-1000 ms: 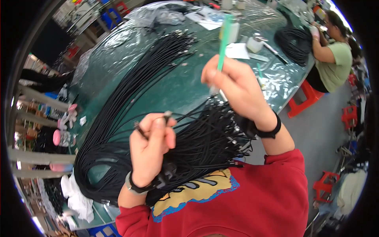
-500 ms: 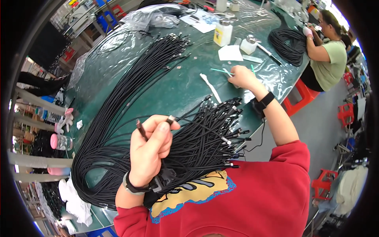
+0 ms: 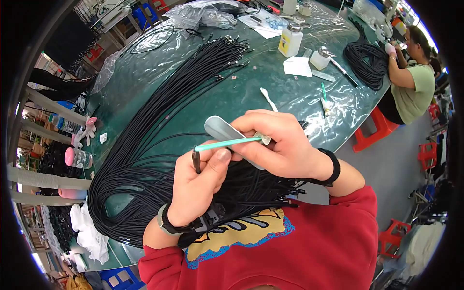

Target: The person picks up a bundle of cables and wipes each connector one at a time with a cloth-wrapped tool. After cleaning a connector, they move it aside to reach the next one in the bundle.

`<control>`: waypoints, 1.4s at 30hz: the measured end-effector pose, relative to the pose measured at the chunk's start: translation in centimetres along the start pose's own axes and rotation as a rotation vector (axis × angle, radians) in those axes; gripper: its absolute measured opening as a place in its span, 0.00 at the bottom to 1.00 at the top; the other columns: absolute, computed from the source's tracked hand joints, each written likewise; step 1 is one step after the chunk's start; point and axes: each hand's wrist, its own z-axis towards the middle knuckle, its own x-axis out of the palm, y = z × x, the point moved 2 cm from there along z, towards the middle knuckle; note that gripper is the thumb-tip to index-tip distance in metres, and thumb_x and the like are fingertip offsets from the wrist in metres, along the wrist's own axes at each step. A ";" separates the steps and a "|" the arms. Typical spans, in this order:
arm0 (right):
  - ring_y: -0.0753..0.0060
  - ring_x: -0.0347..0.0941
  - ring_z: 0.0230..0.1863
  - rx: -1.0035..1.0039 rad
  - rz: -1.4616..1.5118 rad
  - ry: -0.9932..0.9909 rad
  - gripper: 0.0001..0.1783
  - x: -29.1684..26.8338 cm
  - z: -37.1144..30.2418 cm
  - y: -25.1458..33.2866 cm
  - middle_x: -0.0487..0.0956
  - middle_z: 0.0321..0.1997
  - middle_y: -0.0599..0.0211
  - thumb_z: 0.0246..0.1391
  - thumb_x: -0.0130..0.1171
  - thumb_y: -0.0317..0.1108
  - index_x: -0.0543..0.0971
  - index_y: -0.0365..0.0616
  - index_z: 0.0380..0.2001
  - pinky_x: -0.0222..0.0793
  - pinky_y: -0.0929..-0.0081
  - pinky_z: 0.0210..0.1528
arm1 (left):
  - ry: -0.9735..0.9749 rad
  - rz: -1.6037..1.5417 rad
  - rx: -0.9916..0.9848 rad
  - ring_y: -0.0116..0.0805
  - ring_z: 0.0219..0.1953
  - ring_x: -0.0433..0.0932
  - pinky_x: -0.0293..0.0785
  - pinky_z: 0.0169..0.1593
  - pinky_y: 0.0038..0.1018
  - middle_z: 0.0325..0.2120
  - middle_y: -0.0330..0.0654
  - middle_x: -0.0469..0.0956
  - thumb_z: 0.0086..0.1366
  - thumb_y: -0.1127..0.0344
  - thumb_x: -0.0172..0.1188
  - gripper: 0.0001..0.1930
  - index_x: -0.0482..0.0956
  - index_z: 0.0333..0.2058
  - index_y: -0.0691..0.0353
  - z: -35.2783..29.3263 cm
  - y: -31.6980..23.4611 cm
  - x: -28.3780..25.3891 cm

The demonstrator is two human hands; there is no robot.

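Observation:
My left hand (image 3: 197, 181) is closed round a black cable, whose dark end (image 3: 196, 161) stands up out of the fist. In my right hand (image 3: 285, 145) are a thin green stick (image 3: 227, 143), wrapped with whitish material near the fingers, and a grey flat strip (image 3: 218, 126) with a rounded end. The green stick's far tip lies right at the cable end; whether they touch I cannot tell. Both hands are above a thick bundle of black cables (image 3: 133, 145), which loops across the table and partly hides under my arms.
On the green table (image 3: 203, 101) lie a white cloth strip (image 3: 268, 99), another green stick (image 3: 323, 92) and white paper (image 3: 297, 66). Two bottles, one with a yellow label (image 3: 290, 39), stand at the back. A co-worker (image 3: 419, 79) sits at far right beside a coiled cable bundle (image 3: 366, 63).
My right hand has come back from the table to my left hand, now with a green stick and the grey strip. My left hand has shifted slightly right, still gripping the cable.

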 end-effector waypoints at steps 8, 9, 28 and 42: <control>0.82 0.68 0.25 0.161 0.028 -0.025 0.08 0.1 1.8 -0.1 0.73 0.24 0.66 0.47 0.52 0.26 0.72 0.35 0.31 0.63 0.82 0.24 | -0.002 0.091 -0.005 0.11 0.13 0.52 0.44 0.17 0.14 0.12 0.25 0.60 0.62 0.67 0.47 0.10 0.73 0.32 0.68 -0.5 0.0 0.2; 0.82 0.68 0.25 0.162 0.025 -0.051 0.08 -0.2 1.7 -0.1 0.73 0.24 0.66 0.47 0.52 0.27 0.72 0.35 0.31 0.62 0.82 0.23 | -0.003 0.067 -0.009 0.11 0.14 0.52 0.45 0.17 0.13 0.13 0.25 0.61 0.62 0.67 0.47 0.09 0.73 0.32 0.68 -0.5 -0.1 0.0; 0.81 0.69 0.25 0.098 0.064 -0.052 0.08 0.5 1.6 0.3 0.74 0.25 0.66 0.47 0.53 0.25 0.72 0.35 0.33 0.64 0.83 0.25 | -0.034 0.028 -0.004 0.13 0.11 0.50 0.43 0.15 0.14 0.10 0.26 0.57 0.62 0.65 0.45 0.11 0.71 0.31 0.69 -0.1 0.0 0.2; 0.77 0.70 0.25 0.020 0.035 -0.052 0.08 0.2 0.6 0.4 0.74 0.24 0.67 0.45 0.53 0.24 0.73 0.36 0.32 0.63 0.81 0.26 | -0.067 -0.057 0.078 0.13 0.12 0.49 0.42 0.14 0.15 0.10 0.26 0.56 0.62 0.65 0.46 0.12 0.70 0.32 0.70 0.0 -0.2 -0.3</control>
